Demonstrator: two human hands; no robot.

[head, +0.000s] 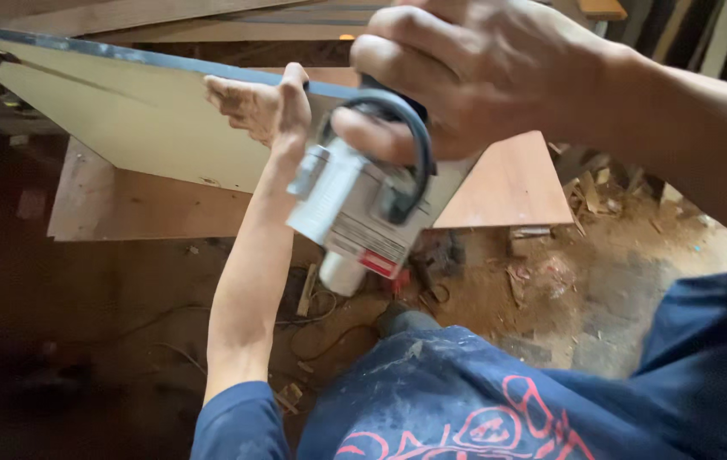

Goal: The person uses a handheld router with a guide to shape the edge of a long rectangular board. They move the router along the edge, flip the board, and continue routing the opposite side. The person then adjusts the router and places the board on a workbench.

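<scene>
Plywood fills the left of our view: a pale cream panel (125,111), smooth and flat, with a thin dark band along its upper edge, held tilted so that it tapers toward a small metal fitting at the far left. Below it lie reddish-brown wooden boards (142,204), matt and worn, on a dusty floor (602,290) strewn with sawdust, chips and thin cables.

Our left hand (265,106) reaches up on a bare forearm and rests against the panel's dark upper edge, fingers together and loosely curled, palm toward the board; it grips nothing we can see, only touching the panel.

Just right of that hand, almost touching its wrist, is the power tool (351,209): a cylindrical silver-grey metal body with a label patch, a white rounded end pointing down toward us, and a black cord looped at its top. It sits at the panel's edge, between our two hands.

Our right hand (474,72) is wrapped tight around the tool's top, fingers curled fully over it and the cord.

Farther right, a triangular reddish board (508,183) lies flat, smooth-faced.
</scene>
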